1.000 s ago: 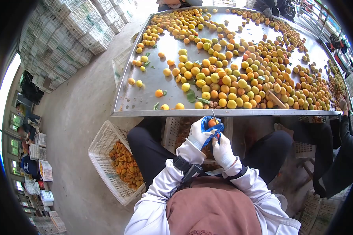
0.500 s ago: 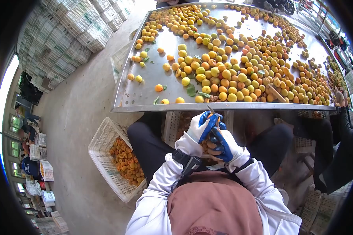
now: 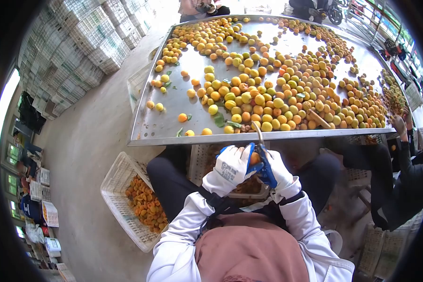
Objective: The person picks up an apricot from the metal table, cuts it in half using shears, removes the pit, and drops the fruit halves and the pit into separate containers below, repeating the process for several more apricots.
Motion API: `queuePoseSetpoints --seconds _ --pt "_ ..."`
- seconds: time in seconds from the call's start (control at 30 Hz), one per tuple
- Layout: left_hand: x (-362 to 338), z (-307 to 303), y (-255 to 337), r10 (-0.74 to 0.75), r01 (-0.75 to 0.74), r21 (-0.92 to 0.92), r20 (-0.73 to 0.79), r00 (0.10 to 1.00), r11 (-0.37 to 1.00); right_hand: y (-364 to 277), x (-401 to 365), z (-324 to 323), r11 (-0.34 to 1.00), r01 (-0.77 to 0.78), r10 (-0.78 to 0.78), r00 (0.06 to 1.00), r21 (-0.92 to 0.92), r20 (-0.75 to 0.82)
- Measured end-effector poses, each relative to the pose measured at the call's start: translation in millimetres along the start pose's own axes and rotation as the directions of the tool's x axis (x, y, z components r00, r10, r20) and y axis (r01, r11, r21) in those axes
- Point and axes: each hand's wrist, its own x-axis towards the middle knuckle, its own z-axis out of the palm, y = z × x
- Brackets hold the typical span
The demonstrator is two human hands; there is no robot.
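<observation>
An orange apricot (image 3: 254, 159) sits between my two gloved hands. My left hand (image 3: 232, 163), in a white glove with blue on the fingers, is closed around the fruit. My right hand (image 3: 273, 170), gloved the same way, grips a knife (image 3: 259, 133) whose thin curved blade points up toward the table edge; the handle is hidden by the fingers. Both hands are close together above my lap, just in front of the metal table (image 3: 148, 117). Many loose apricots (image 3: 249, 98) with a few green leaves lie on the table.
A white crate (image 3: 109, 190) holding opened apricots (image 3: 145, 204) stands on the floor at left. Another crate (image 3: 197, 157) is between my knees, under my hands. Near the right table edge is another person's hand (image 3: 399, 126). Stacked crates (image 3: 75, 51) fill the back left.
My left hand has turned so the back of its glove shows. More of the knife blade is visible, raised upright. The view has shifted slightly, with the table lower in it.
</observation>
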Motion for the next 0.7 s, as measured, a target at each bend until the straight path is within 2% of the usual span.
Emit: queuePoseSetpoints --seconds 0.03,0.1,0.17,0.2,0.23,0.3,0.53,0.63,0.7 --pt "1 -2 0 0.01 -0.01 -0.004 0.0 1.0 1.0 -6 -2 1 0.993 -0.099 0.096 0.994 0.06 0.052" --pt "5 -10 0 0.071 -0.076 0.094 0.051 0.996 0.993 -9 -7 0 0.994 -0.079 0.074 0.995 0.08 0.063" --pt "8 -11 -1 0.108 -0.11 0.101 0.028 0.994 0.989 -11 -9 -1 0.998 -0.011 0.004 0.99 0.054 0.139" --pt "7 -12 0 0.115 -0.118 0.116 0.036 0.993 0.986 -12 -10 4 0.998 0.041 -0.044 0.995 0.042 0.095" --pt "7 -14 1 0.12 -0.125 0.132 0.045 0.992 0.983 -10 -9 3 0.998 0.041 -0.045 0.994 0.044 0.096" --pt "8 -15 2 0.132 -0.135 0.125 0.036 0.991 0.983 -5 -8 -2 0.99 0.144 -0.142 0.983 -0.002 0.117" --pt "12 -12 0 0.151 -0.159 0.178 0.057 0.987 0.971 -21 -17 1 0.993 0.118 -0.115 0.991 -0.029 0.072" --pt "15 -10 0 0.125 -0.148 0.19 0.125 0.984 0.971 -22 -18 6 0.992 0.128 -0.128 0.991 0.003 0.026" --pt "21 -6 1 0.097 -0.1 0.101 0.03 0.995 0.99 -18 -17 7 0.99 0.137 -0.137 0.99 0.019 -0.016"
